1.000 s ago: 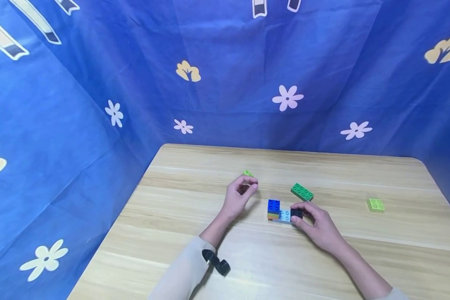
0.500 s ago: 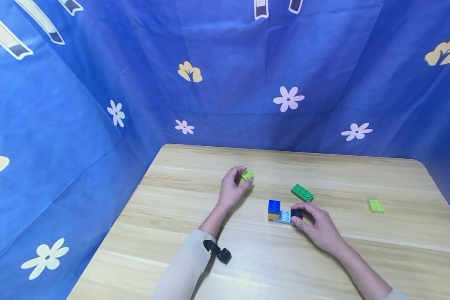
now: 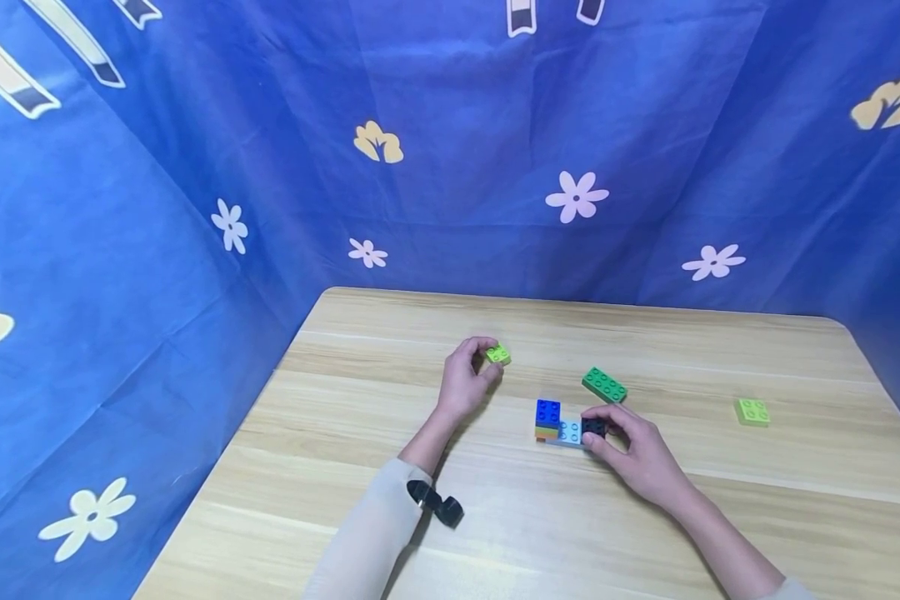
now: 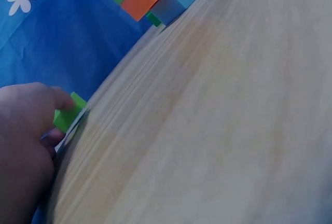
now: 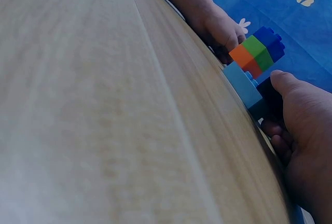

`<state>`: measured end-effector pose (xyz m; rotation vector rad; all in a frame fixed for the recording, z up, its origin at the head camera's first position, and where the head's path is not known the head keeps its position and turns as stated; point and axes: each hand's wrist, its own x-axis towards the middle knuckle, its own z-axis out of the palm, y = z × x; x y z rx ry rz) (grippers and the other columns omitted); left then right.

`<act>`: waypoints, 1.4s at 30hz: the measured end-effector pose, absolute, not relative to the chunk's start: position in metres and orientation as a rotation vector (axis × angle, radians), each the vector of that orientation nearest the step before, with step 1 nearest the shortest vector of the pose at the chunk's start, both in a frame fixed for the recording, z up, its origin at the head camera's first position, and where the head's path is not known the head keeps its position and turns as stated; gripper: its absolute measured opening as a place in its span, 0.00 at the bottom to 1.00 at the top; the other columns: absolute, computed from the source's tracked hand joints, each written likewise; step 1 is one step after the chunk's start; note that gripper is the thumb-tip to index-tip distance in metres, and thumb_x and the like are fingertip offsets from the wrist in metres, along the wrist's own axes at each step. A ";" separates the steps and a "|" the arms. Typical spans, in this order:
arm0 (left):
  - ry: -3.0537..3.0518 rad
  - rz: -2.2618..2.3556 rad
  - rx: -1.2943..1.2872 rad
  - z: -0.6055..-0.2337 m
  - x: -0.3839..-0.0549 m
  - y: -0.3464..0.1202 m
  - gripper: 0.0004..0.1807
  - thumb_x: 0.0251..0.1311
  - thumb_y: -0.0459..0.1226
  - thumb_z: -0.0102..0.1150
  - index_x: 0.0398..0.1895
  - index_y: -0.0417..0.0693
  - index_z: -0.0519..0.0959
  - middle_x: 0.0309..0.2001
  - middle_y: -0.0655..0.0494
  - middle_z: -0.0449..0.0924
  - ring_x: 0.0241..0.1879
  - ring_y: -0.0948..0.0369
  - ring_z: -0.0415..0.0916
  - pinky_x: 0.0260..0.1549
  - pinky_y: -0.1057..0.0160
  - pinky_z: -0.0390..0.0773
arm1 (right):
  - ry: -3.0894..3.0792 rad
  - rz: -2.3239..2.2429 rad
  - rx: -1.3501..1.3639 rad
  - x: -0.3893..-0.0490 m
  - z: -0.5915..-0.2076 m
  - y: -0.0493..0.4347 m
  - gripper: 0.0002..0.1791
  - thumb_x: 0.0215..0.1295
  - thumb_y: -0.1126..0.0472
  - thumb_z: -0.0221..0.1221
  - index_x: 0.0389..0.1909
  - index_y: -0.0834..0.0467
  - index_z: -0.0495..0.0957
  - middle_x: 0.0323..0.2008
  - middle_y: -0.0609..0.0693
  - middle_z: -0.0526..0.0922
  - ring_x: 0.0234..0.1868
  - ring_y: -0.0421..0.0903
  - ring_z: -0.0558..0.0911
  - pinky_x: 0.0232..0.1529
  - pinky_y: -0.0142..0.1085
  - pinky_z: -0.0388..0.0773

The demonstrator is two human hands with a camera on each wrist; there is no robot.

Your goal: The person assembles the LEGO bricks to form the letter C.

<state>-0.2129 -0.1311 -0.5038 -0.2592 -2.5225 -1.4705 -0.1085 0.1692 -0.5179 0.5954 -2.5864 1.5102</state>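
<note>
My left hand has its thumb and fingers round a lime green brick toward the back of the table; the left wrist view shows this same green brick between the fingertips. My right hand pinches a black brick at the right end of a light blue brick. On that blue brick's left end rises a small stack, with a dark blue brick on top. Below it, the right wrist view shows a green brick and an orange brick.
Behind the right hand lies a longer dark green brick. Another lime green brick sits farther right on the wooden table. A blue patterned cloth hangs close along the table's back and sides.
My left hand has moved a little left, and its thumb and fingers have come round the lime green brick, which then shifted slightly. The right hand keeps its grip on the black brick.
</note>
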 end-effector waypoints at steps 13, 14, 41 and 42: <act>-2.257 -1.764 -0.325 -0.506 -0.209 -0.125 0.18 0.61 0.25 0.71 0.55 0.41 0.84 0.46 0.43 0.85 0.42 0.49 0.84 0.49 0.51 0.86 | -2.589 1.503 0.589 -0.109 -0.520 0.169 0.17 0.73 0.56 0.68 0.58 0.54 0.83 0.51 0.40 0.86 0.53 0.40 0.83 0.57 0.29 0.80; -2.241 -1.775 -0.332 -0.506 -0.208 -0.124 0.18 0.61 0.25 0.71 0.55 0.40 0.84 0.47 0.42 0.85 0.43 0.47 0.84 0.49 0.50 0.86 | -2.589 1.503 0.588 -0.109 -0.520 0.169 0.16 0.73 0.56 0.68 0.58 0.54 0.83 0.51 0.40 0.86 0.53 0.40 0.83 0.57 0.30 0.80; -2.030 -2.225 -0.536 -0.500 -0.151 -0.097 0.18 0.67 0.25 0.65 0.59 0.34 0.79 0.56 0.39 0.84 0.47 0.60 0.82 0.48 0.67 0.84 | -2.596 1.506 0.586 -0.110 -0.518 0.170 0.17 0.73 0.55 0.68 0.58 0.53 0.82 0.51 0.40 0.86 0.53 0.40 0.82 0.57 0.31 0.80; -2.015 -2.225 -0.546 -0.501 -0.150 -0.097 0.18 0.68 0.25 0.64 0.59 0.34 0.79 0.57 0.39 0.84 0.48 0.60 0.82 0.49 0.67 0.84 | -2.597 1.507 0.585 -0.110 -0.518 0.170 0.17 0.73 0.55 0.68 0.58 0.53 0.83 0.51 0.40 0.86 0.53 0.40 0.82 0.57 0.31 0.80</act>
